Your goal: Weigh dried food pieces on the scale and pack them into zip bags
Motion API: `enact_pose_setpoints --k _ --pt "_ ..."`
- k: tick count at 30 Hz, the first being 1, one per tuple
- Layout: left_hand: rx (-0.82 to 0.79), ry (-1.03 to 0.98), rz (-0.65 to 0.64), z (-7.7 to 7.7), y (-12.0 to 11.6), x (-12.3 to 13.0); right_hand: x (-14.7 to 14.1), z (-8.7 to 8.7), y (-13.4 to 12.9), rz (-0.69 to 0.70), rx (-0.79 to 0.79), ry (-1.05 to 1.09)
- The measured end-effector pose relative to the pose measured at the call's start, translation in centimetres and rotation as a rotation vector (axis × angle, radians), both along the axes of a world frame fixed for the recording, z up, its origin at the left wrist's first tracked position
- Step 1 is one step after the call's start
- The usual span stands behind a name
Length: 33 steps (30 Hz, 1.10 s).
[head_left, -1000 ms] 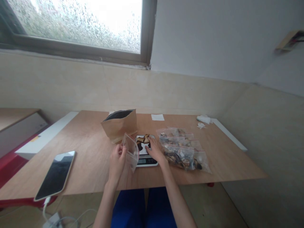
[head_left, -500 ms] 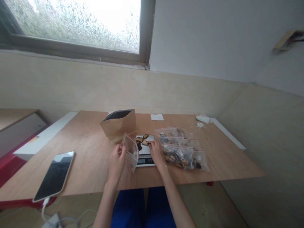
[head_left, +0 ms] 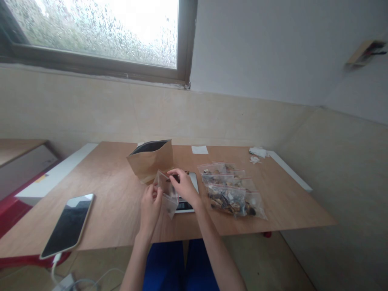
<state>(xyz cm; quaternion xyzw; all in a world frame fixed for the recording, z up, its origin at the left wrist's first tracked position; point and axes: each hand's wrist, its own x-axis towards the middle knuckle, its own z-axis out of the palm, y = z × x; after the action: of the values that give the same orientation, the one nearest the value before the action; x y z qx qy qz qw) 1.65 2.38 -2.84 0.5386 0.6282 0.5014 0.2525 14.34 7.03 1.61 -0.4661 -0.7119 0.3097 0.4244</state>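
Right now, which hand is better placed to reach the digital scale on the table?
Probably the right hand: it is over the digital scale, while the left hand grips the clear zip bag, further away.

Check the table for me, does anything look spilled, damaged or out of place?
Nothing looks spilled or broken. The one odd thing is the crumpled white tissue and a loose scrap at the far right of the wooden tabletop, untidy beside the neatly grouped zip bags.

Nothing legible: the kitchen scale's display [head_left: 182,207] is too small and partly hidden to read, and no print can be made out on the zip bags [head_left: 230,194] or kraft pouch [head_left: 150,160]
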Motion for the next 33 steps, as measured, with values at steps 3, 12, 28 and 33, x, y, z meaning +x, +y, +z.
enact_pose_setpoints --k 3,12,28,33 --pt "0.015 0.005 0.001 -0.1 0.1 0.0 -1.5 0.1 0.2 0.033 -0.043 -0.106" --pt "-0.003 -0.024 0.059 -0.1 0.0 -0.5 -2.6 -0.4 0.9 0.021 0.052 -0.007" --pt "-0.009 0.016 0.197 0.1 0.1 -1.4 -1.9 -9.3 0.4 -0.500 0.102 -0.345" --pt "-0.020 0.030 0.190 0.0 0.1 -1.6 -1.7 -9.0 -0.3 -0.531 0.071 -0.413"
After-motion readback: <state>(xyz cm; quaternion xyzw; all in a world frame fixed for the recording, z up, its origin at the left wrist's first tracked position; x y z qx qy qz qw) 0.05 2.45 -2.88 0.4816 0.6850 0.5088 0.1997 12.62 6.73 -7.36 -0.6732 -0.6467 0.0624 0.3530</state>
